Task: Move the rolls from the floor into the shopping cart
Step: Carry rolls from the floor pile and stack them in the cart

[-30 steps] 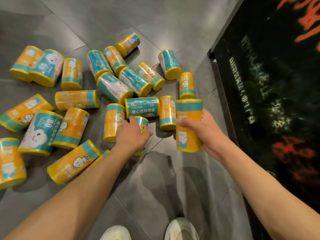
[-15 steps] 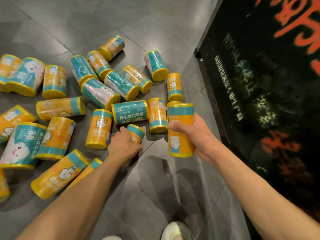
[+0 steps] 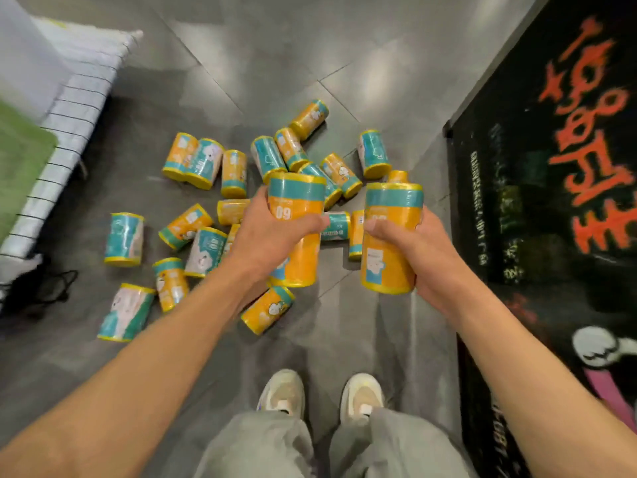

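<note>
My left hand (image 3: 272,232) grips an orange roll with a teal band (image 3: 298,215), held upright above the floor. In my right hand (image 3: 418,250) is a second orange and teal roll (image 3: 391,236), also upright and lifted. Several more orange and teal rolls (image 3: 203,163) lie scattered on the grey tiled floor below and beyond both hands. One roll (image 3: 267,310) lies just under my left forearm. At the upper left stands a white wire frame with black lines (image 3: 74,122), possibly the shopping cart; I cannot tell for sure.
A black board with red and green lettering (image 3: 551,201) runs along the right side. My two shoes (image 3: 324,395) stand on the tiles at the bottom. A green panel (image 3: 20,163) and a black cord (image 3: 44,288) sit at the left edge.
My left hand has picked a roll off the floor and raised it. Both hands have risen with their rolls, and the view has pulled back, showing my legs and the white frame.
</note>
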`<state>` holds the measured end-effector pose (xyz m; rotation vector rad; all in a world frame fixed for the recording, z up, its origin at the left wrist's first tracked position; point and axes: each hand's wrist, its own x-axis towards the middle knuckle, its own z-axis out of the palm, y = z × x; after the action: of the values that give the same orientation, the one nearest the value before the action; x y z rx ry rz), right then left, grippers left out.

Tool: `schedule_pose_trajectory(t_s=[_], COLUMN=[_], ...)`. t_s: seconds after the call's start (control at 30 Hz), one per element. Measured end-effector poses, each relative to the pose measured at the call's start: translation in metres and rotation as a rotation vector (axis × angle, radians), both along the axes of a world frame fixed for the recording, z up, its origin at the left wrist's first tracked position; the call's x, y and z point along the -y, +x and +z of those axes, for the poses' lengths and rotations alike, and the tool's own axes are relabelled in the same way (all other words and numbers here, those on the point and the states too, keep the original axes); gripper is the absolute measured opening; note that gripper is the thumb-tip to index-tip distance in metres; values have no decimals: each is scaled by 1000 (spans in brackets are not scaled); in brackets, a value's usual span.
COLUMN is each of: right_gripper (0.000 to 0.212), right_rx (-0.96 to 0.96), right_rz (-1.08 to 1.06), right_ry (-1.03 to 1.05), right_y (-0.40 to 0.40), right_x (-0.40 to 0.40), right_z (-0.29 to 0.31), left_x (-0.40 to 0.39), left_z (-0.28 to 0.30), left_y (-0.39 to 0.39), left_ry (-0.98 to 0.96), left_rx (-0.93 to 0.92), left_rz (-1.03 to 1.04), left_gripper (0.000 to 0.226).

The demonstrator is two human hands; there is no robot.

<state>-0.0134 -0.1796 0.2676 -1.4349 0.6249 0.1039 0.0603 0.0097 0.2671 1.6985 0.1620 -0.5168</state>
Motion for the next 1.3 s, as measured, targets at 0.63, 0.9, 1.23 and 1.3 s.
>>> schedule_pose_trajectory(t_s=[0.63, 0.9, 1.23, 1.3], right_gripper=[30, 53, 77, 87], right_rx=[305, 363, 337, 339], right_rz=[631, 1120, 1602, 1679], right_ry=[20, 124, 226, 235], right_y=[8, -56, -233, -275], right_x=[-178, -313, -496, -530], right_z=[666, 717, 733, 735], left_x=[-185, -271, -371, -391], left_z=[675, 715, 723, 725], left_y=[-123, -278, -508, -555], left_ry=[-182, -211, -134, -91], left_rx=[278, 427, 556, 596], left_rz=[645, 1079, 1567, 1641], left_gripper=[64, 47, 45, 47])
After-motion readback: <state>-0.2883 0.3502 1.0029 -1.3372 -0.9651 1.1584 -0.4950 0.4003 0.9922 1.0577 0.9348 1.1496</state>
